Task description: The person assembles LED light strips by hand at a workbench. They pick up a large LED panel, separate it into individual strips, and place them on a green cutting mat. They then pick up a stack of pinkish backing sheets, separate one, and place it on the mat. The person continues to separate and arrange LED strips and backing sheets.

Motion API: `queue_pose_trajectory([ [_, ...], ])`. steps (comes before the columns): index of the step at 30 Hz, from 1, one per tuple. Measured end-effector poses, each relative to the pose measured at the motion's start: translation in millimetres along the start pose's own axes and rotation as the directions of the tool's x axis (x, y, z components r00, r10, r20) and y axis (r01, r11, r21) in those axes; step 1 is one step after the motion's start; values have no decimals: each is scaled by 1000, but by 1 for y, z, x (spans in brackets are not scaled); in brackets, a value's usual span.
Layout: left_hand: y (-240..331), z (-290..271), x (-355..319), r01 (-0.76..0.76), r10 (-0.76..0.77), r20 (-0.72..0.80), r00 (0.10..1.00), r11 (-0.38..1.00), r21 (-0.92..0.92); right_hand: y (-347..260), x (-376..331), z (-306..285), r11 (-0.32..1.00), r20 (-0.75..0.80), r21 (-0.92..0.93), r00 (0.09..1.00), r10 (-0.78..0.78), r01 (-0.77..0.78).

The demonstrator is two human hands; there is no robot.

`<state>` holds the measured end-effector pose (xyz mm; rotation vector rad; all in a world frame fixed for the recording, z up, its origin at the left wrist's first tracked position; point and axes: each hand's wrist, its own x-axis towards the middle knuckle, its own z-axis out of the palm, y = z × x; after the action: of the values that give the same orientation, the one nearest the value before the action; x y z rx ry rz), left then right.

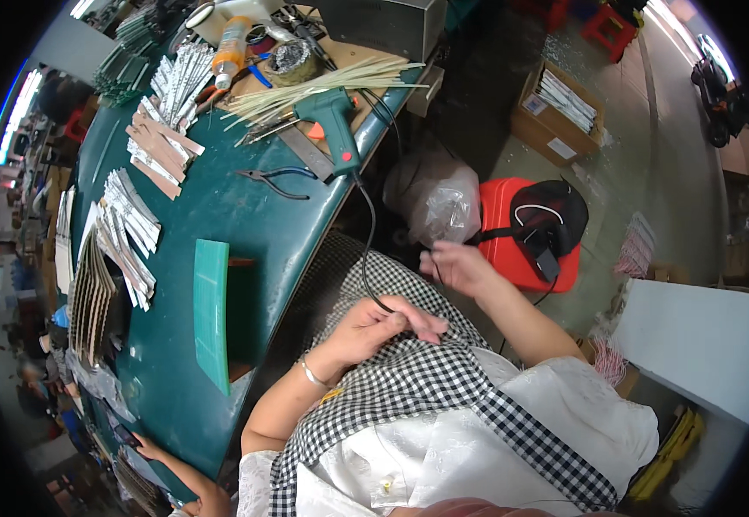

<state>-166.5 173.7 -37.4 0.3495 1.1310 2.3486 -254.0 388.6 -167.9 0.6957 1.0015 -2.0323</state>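
While your left hand (372, 332) pinches the cord (372, 237) between thumb and fingers above your checked apron (409, 388), your right hand (462, 269) is raised farther out to the right, its fingers bent; you cannot tell from this view whether they grip anything. The cord should be light, bendy and fairly smooth, so a loose pinch along its length looks enough, away from where it enters the gun (331, 129).

From your left hand it rises in a curve, past the table (254, 215) edge, to the base of the gun's handle. That gun lies ahead of both hands, near the edge, nozzle pointing left. It is probably stiff, light plastic, best held by the handle; the metal tip may be hot.

Just beside it are pliers (278, 179) and pale sticks (331, 84). Nearer you stands a green block (211, 314), with strips (129, 224) farther left. Beyond your right hand are a clear bag (445, 207) and a red seat (499, 202) bearing a black bag (564, 211).
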Motion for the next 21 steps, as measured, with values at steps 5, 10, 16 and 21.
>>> queue_pose_trajectory([
  [5, -14, -17, -35, 36, -72, -402, 913, 995, -96, -94, -41, 35, 884, 169, 360, 911, -377, 299],
  [10, -8, -7, -35, 103, -104, -635, 765, 994, -39, -115, -102, 79, 763, 860, 304, 180, -477, 570],
  [16, 24, 3, -37, 364, 447, -509, 736, 374, 853, -76, -115, 106, 630, 983, -148, 185, 7, 763],
  [21, 29, 9, 5, 312, -96, -572, 814, 904, 293, -19, -86, 112, 532, 892, -439, 421, 163, 724],
])
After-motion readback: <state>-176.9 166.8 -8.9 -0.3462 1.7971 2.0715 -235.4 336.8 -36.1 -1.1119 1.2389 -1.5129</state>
